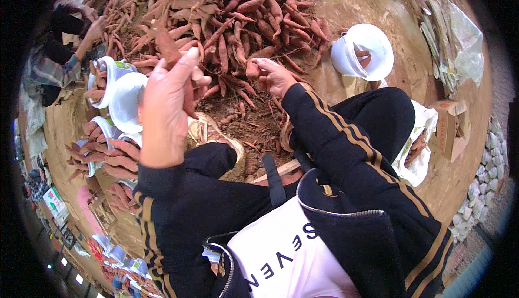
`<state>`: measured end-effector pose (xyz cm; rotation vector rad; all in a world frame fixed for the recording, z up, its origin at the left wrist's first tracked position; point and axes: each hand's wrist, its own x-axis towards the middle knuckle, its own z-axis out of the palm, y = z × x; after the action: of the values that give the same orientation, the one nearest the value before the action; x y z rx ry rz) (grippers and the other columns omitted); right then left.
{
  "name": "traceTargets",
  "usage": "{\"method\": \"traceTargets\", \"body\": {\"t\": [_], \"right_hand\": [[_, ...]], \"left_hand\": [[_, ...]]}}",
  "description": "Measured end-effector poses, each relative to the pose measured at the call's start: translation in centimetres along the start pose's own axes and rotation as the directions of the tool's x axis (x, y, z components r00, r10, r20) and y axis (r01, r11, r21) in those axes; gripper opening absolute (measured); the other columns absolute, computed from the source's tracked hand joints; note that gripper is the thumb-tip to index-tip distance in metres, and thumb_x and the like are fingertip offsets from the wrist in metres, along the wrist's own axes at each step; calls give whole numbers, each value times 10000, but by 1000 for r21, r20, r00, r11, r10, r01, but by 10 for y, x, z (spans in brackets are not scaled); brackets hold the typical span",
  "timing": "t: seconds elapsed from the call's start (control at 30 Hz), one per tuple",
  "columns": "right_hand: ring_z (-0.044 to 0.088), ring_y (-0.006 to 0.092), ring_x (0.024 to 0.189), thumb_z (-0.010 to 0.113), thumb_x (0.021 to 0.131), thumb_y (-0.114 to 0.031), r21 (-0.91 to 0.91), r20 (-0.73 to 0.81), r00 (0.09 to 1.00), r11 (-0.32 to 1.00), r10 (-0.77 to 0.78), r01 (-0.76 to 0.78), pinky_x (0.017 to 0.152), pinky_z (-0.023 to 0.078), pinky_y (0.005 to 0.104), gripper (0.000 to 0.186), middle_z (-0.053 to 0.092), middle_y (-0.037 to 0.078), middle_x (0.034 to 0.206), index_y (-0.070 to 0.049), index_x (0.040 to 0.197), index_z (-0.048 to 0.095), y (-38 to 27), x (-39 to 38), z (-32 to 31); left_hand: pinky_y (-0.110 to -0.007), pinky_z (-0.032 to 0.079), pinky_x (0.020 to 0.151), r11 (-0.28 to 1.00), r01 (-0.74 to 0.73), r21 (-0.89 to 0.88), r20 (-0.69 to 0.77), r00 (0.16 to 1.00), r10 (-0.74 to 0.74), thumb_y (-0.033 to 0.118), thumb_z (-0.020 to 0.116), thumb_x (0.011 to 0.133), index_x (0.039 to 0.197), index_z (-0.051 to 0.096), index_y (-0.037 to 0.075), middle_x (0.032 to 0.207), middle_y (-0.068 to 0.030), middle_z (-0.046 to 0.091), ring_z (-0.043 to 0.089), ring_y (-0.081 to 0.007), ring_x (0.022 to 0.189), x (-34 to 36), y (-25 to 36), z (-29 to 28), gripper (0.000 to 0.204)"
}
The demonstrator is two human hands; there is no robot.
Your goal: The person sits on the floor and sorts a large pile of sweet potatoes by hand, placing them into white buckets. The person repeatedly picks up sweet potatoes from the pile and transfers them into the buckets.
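A large pile of reddish sweet potatoes lies on soil at the top centre. My left hand is raised left of centre, fingers wrapped round an upright, long sweet potato. At the pile's front, right of centre, my right hand grips a short, thick sweet potato. A white bucket with a few sweet potatoes inside stands to the right, and a white tub is just left of my left hand.
Filled buckets line the left, beside another person's hands. My shoes rest before the pile. At the right lie a white sack, a cardboard box, plastic sheeting and several whitish lumps.
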<state>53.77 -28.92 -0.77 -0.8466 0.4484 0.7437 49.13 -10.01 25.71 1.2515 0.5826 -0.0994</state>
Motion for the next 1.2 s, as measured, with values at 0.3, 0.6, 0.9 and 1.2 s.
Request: {"method": "traceTargets", "body": {"t": [0.3, 0.6, 0.9, 1.2], "right_hand": [[625, 161, 867, 627, 822, -111, 101, 665, 736, 992, -124, 76, 762, 519, 295, 200, 636, 57, 908, -40, 1008, 610, -88, -104, 72], [574, 157, 771, 660, 788, -99, -607, 780, 606, 46, -154, 793, 696, 459, 307, 106, 615, 55, 856, -49, 881, 656, -104, -171, 142], [431, 24, 539, 541, 927, -282, -275, 370, 859, 841, -354, 466, 489, 358, 166, 277, 518, -42, 701, -43, 1048, 610, -120, -148, 125], [528, 78, 666, 590, 895, -153, -528, 316, 702, 496, -639, 689, 592, 418, 222, 167, 613, -12, 744, 4, 897, 646, -95, -126, 122]], "left_hand": [[-232, 443, 483, 995, 95, 26, 26, 995, -95, 244, 659, 841, 941, 565, 109, 667, 16, 565, 543, -104, 530, 9, -19, 14, 193], [-242, 451, 611, 994, 108, 10, 168, 980, -108, 169, 703, 800, 984, 606, 41, 862, -25, 628, 577, -104, 728, 1, -30, -2, 245], [-252, 497, 598, 983, 56, 175, 312, 944, -109, 170, 730, 764, 1050, 591, 52, 880, -7, 629, 605, -102, 727, -22, -24, 14, 338], [-258, 424, 526, 948, 127, 293, 283, 935, -213, 249, 736, 749, 966, 611, 52, 821, -7, 614, 553, -100, 662, -15, -26, 13, 319]]}}
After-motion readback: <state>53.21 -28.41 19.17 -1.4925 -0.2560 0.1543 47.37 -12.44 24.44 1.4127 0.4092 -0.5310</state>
